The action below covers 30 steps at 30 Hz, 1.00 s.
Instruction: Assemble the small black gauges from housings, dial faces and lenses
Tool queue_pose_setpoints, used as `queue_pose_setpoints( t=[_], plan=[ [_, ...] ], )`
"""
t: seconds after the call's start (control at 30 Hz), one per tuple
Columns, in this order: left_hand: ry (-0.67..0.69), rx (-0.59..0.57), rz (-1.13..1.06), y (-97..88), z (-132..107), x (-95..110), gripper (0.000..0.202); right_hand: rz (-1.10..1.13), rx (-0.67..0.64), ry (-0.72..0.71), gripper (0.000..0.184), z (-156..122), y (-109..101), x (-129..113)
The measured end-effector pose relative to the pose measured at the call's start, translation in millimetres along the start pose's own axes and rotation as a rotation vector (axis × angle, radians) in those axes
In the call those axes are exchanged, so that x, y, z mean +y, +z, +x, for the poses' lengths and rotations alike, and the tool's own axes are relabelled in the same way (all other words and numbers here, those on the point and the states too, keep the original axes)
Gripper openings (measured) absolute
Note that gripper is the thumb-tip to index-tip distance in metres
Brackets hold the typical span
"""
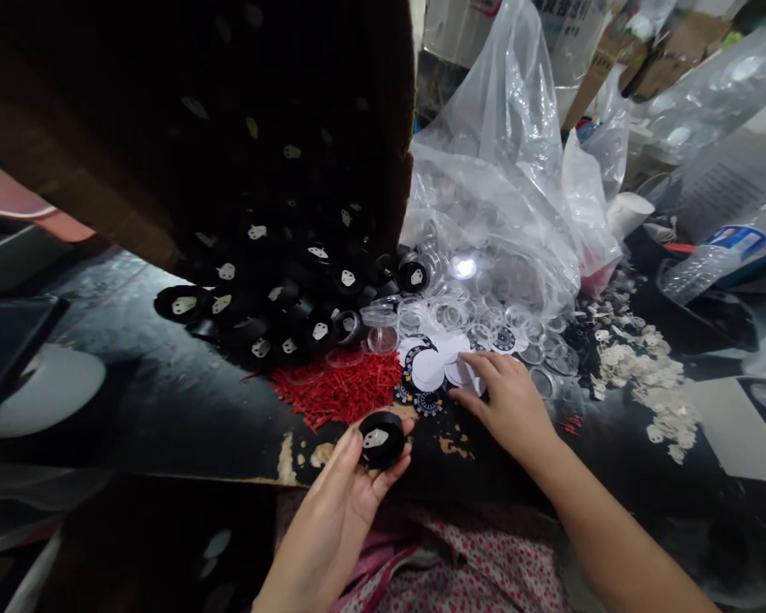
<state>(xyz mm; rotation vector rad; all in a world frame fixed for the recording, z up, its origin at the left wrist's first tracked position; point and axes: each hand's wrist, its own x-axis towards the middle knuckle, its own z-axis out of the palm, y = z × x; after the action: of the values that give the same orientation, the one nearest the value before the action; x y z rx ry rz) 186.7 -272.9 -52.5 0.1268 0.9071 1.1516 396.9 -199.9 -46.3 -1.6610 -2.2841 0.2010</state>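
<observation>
The left hand (348,498) is at the near edge of the tabletop (166,400), palm up. Its thumb and fingertips pinch a black cap (381,438) by the rim, and the cap's face with its pale insert is turned up. The right hand (511,400) reaches further in, toward the middle of the tabletop. Its fingers are loosely spread and their tips rest on a small heap of white paper discs (435,364). The discs lie among a few printed dials (429,402). The light is dim, so I cannot tell whether a disc is already caught between thumb and forefinger or only touched.

Just left of the discs lies a pile of red sticks (341,387). Behind it, more black caps (281,319) spill from a tipped cardboard box (102,136) at the far left. Clear lids (450,315) spill out of a plastic bag (504,187) toward the far edge. Pale scraps (644,375) are scattered on the right side of the tabletop, and a plastic bottle (718,255) lies beyond them.

The discs overlap and probably cling together. It seems best to slide the top one sideways off the heap with one fingertip, then pinch its free edge so that only a single disc comes away. Keeping the cap level and held only by its rim would leave its face open. A light, dry touch would avoid creasing the paper or dragging the dials out of place.
</observation>
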Motion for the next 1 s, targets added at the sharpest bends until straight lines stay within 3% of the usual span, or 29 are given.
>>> queue_pose_setpoints(
  t=[0.17, 0.4, 0.53, 0.73, 0.87, 1.0],
  plan=[
    [0.0, 0.01, -0.073, 11.8, 9, 0, 0.03, 0.074, 0.06, -0.008, 0.022, 1, 0, 0],
    [-0.02, -0.074, -0.066, 33.5, 24, -12, 0.027, 0.166, 0.217, 0.075, 0.022, 6, -23, 23],
    [0.083, -0.101, -0.056, 27.6, 22, -15, 0.031, 0.241, 0.319, 0.103, 0.017, 2, -29, 7],
    [0.261, -0.134, 0.077, 14.8, 6, -8, 0.034, 0.688, -0.086, 0.093, 0.015, -4, -15, -48],
    [0.314, -0.008, 0.057, 6.4, -1, -3, 0.034, 0.982, -0.107, 0.249, 0.011, -3, -5, -60],
    [0.262, 0.084, 0.063, 3.1, -2, 2, 0.032, 0.977, -0.095, 0.19, 0.008, -5, -6, -67]
  ],
)
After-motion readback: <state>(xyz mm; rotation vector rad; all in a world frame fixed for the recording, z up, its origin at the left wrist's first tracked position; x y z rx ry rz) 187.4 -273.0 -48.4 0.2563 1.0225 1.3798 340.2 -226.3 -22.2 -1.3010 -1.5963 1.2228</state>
